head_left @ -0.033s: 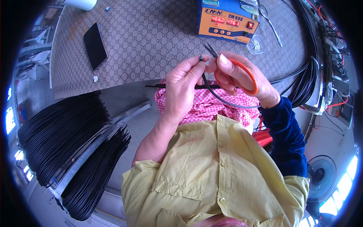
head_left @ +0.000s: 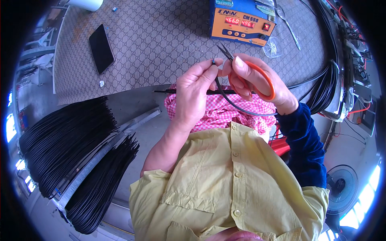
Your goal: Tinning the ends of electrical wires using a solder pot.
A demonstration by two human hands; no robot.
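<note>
My left hand point(head_left: 195, 90) is closed on a thin black cable point(head_left: 237, 107), pinching it close to its end. A small bluish bit shows at the cable's tip, too small to make out. The cable curves down and off to the right beneath my other hand. In my right hand point(head_left: 257, 76) is a pair of scissors point(head_left: 268, 86) with orange handles. Its dark pointed blades, slightly apart, aim up and left, beside the cable's tip but not on it. Across my lap, over a pink checked cloth point(head_left: 209, 120), runs a black cable length point(head_left: 171, 91), partly hidden by my left hand.
On the patterned tabletop point(head_left: 157, 44) lie a phone point(head_left: 101, 49) and tweezers point(head_left: 289, 30). A blue and orange control box point(head_left: 241, 26) stands at the back, by a small clear dish point(head_left: 272, 47). Cable bundles hang at left point(head_left: 68, 136) and right point(head_left: 327, 90). A fan point(head_left: 341, 186) stands lower right.
The scissors in my right hand have shifted very slightly to the right. My left hand and the cable look the same.
</note>
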